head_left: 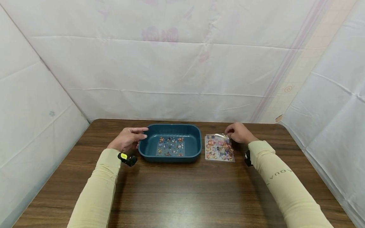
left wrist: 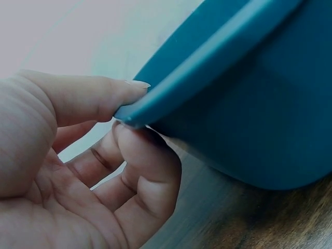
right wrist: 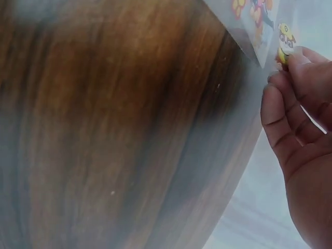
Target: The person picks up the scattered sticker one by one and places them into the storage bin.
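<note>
A dark blue plastic basin (head_left: 171, 159) stands on the table, and a clear sticker sheet (head_left: 170, 146) with small cartoon figures lies on its floor. My left hand (head_left: 125, 139) pinches the basin's left rim; in the left wrist view the thumb lies over the rim (left wrist: 176, 78) and a bent index finger is under it. To the right of the basin lie clear cartoon sticker sheets (head_left: 218, 148), at least two overlapping. The thumb and fingers of my right hand (head_left: 239, 133) pinch the top right corner of a sheet (right wrist: 264, 31), which is lifted a little.
The brown wood-grain table (head_left: 182, 193) reaches back to a wall hung with white printed sheeting (head_left: 171, 69). More sheeting covers the left side (head_left: 37, 126) and the right side (head_left: 333, 120). A small camera is strapped to each wrist.
</note>
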The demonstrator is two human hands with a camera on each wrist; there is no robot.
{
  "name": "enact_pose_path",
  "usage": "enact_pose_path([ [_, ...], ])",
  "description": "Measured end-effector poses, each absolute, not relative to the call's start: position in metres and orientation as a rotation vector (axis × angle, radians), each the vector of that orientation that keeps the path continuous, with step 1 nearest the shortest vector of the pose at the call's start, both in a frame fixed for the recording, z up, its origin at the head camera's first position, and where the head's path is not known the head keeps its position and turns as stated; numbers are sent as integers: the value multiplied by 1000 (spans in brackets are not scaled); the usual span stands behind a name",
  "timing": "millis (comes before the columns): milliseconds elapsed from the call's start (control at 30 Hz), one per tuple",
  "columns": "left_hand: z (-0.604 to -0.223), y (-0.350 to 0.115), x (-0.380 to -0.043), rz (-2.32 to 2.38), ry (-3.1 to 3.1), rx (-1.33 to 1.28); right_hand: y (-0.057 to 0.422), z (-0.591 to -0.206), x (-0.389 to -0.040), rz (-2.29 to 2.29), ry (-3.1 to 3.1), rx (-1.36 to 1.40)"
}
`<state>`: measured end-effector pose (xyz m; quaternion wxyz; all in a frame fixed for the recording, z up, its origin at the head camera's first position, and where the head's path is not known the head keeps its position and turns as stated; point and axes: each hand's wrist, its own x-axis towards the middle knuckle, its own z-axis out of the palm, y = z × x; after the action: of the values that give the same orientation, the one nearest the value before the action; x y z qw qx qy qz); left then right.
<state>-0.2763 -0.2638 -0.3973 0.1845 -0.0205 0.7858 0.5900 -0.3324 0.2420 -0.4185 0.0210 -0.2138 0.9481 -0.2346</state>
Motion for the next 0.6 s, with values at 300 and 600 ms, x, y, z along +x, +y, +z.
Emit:
enact_pose_path([
  [300, -399, -263, -276, 1673, 2216, -57, 248, -420, -331, -879, 2913, -610],
  [600, -399, -264, -276, 1671, 2221, -38, 250, -421, -326, -1053, 2809, -547],
])
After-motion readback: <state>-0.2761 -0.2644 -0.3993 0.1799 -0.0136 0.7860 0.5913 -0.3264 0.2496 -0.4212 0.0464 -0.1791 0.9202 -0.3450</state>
